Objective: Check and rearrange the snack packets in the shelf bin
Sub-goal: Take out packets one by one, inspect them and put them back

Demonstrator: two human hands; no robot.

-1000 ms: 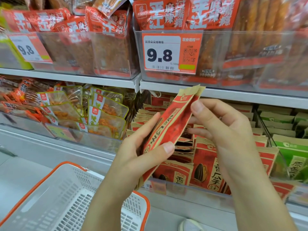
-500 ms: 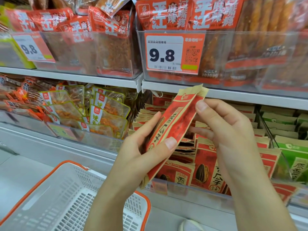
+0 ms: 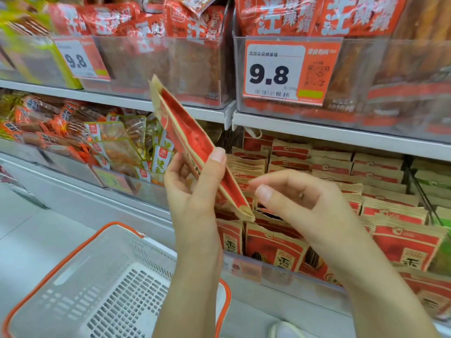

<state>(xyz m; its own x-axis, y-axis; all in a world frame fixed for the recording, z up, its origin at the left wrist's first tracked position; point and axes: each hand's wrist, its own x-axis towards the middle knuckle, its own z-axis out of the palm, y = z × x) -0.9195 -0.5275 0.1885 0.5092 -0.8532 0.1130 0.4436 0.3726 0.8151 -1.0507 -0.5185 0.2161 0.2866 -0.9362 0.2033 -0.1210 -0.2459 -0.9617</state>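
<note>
The left hand point(image 3: 195, 189) grips the red snack packet point(image 3: 195, 152), now tilted edge-on above the shelf bin point(image 3: 280, 269). The right hand point(image 3: 292, 198) has released it, fingers loosely curled, empty. Inspection appears finished; reinsertion is probably next.

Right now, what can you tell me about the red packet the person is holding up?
The red packet is flat, red with tan, papery-looking edges and some print that is too blurred to read. It is seen nearly edge-on, tilted, with its top end up-left and its bottom corner down-right. The left hand grips its middle, thumb on the near face. The right hand is beside it, not touching. It is held in front of the bin of similar packets.
</note>
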